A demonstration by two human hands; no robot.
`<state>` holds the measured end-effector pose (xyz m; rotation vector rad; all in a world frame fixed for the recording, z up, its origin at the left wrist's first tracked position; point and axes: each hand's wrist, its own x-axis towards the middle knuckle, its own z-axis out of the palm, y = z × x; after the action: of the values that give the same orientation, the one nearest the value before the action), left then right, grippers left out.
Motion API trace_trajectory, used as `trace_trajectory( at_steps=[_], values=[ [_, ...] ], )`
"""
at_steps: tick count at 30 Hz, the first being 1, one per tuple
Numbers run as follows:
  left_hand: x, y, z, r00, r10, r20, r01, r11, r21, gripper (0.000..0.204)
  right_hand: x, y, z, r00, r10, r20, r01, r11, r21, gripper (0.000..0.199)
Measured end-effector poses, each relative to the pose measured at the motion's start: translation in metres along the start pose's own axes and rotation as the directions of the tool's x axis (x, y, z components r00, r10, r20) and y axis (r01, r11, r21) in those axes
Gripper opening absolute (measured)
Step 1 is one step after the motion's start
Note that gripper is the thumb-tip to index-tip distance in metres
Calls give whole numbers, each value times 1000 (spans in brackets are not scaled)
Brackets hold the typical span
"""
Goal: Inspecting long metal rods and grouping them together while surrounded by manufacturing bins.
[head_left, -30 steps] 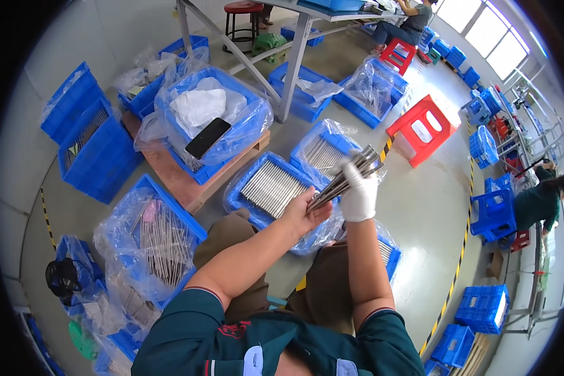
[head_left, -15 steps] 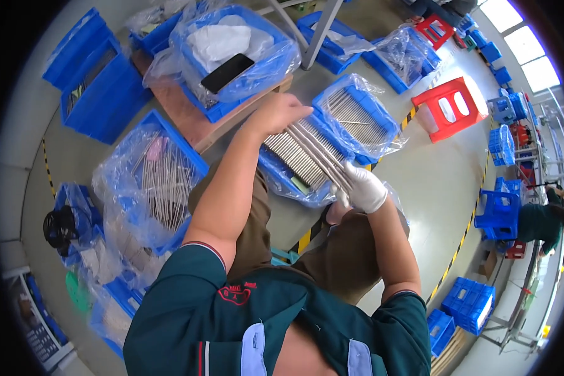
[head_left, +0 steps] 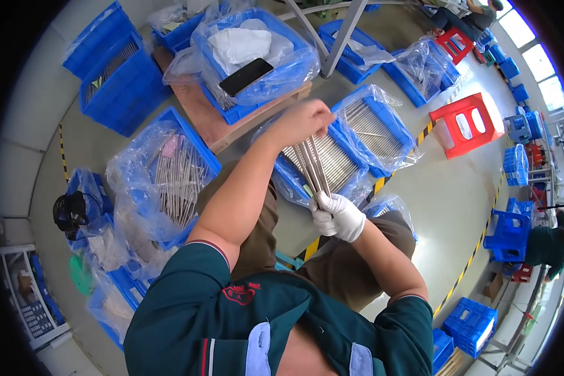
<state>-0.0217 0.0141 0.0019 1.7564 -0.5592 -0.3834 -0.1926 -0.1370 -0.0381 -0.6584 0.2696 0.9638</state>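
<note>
A bundle of thin metal rods (head_left: 314, 168) is held between my two hands, above an open blue bin. My right hand (head_left: 341, 217), in a white glove, is closed around the near end of the bundle. Bare and curled, my left hand (head_left: 304, 120) is at the far end, its fingers bent over the rod tips and partly hiding them. Under the bundle, the plastic-lined bin (head_left: 287, 186) holds rows of similar rods (head_left: 338, 164). A second lined blue bin (head_left: 382, 171) with rods stands just beyond it to the right.
To the left, a lined bin (head_left: 202, 145) holds loose long rods and a pink piece. A black phone (head_left: 246, 76) lies on a plastic-covered bin over a wooden board (head_left: 197, 113). A red stool (head_left: 467, 124) stands at right. Another person (head_left: 545, 245) is at the far right.
The bundle has swung from a slant to nearly upright. My right hand has moved left and closer to my body, while my left hand stays at the far end. The view has shifted slightly.
</note>
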Motion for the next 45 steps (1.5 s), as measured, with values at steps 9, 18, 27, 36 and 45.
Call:
trace_trajectory(
  at_steps=[9, 18, 27, 36, 45],
  values=[
    [-3, 0, -4, 919, -176, -352, -55, 828, -558, 30, -23, -34, 9, 553, -766, -328, 455, 608, -651, 38],
    [-11, 9, 11, 952, -237, -191, 43, 725, -687, 32, -59, -62, 5, 473, -836, -278, 764, 547, -343, 28],
    [-16, 15, 14, 996, -51, -77, -24, 667, -745, 34, -51, -65, -4, 82, -929, -360, 181, 369, -912, 20],
    [-14, 10, 19, 1000, -14, 4, 12, 603, -798, 35, -44, -53, -1, 210, -947, -244, 26, 255, -967, 23],
    [-13, 6, 17, 1000, 12, 9, 0, 609, -793, 30, -44, -52, 3, 181, -952, -247, -1, 251, -968, 24]
  ],
)
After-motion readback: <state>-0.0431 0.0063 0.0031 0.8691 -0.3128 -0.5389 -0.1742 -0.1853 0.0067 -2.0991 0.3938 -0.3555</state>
